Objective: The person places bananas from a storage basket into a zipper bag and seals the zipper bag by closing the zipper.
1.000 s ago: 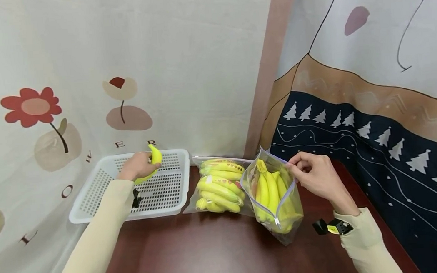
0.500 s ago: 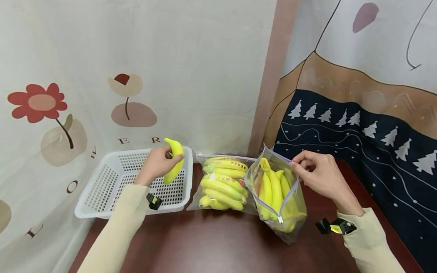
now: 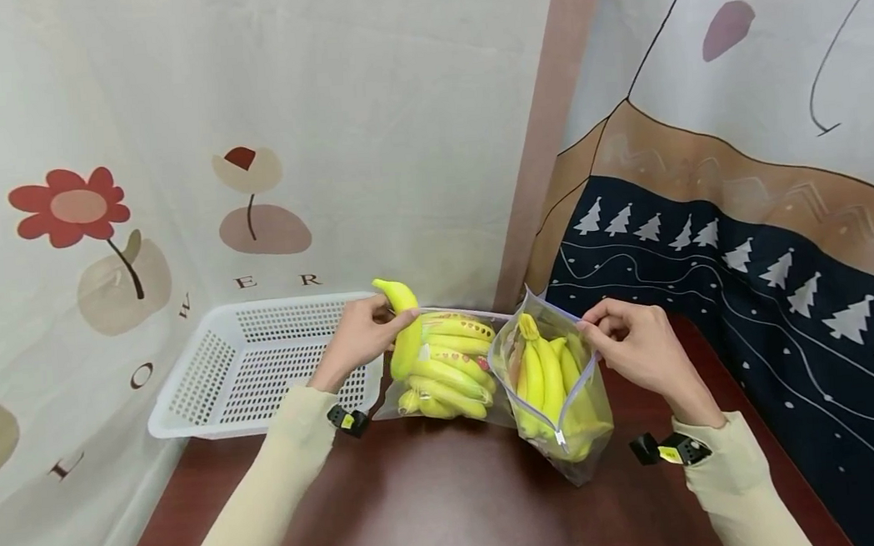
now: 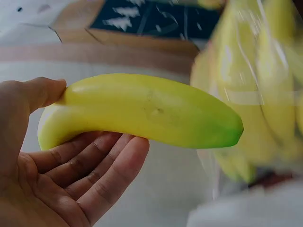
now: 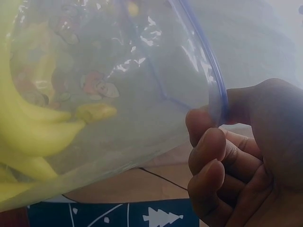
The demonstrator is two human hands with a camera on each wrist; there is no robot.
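Observation:
A single yellow banana (image 3: 406, 333), green at one tip in the left wrist view, is held between the thumb and fingers of my left hand (image 3: 361, 332). That hand is in front of the left part of a filled, clear zip bag (image 3: 385, 408) of bananas. My right hand (image 3: 632, 344) pinches the purple-edged rim of a second clear zip bag (image 3: 599, 417), whose mouth gapes. Several bananas (image 3: 544, 375) stand inside this bag, stems up. In the right wrist view the thumb and forefinger grip the bag's zip edge (image 5: 208, 56).
A white perforated basket (image 3: 170, 406) stands at the back left of the dark red table (image 3: 421, 499). Printed curtains (image 3: 399, 142) hang behind the table and along its right side.
My left hand has lifted the banana out over the basket and carried it right, to the filled bag. The right hand keeps its pinch on the bag rim.

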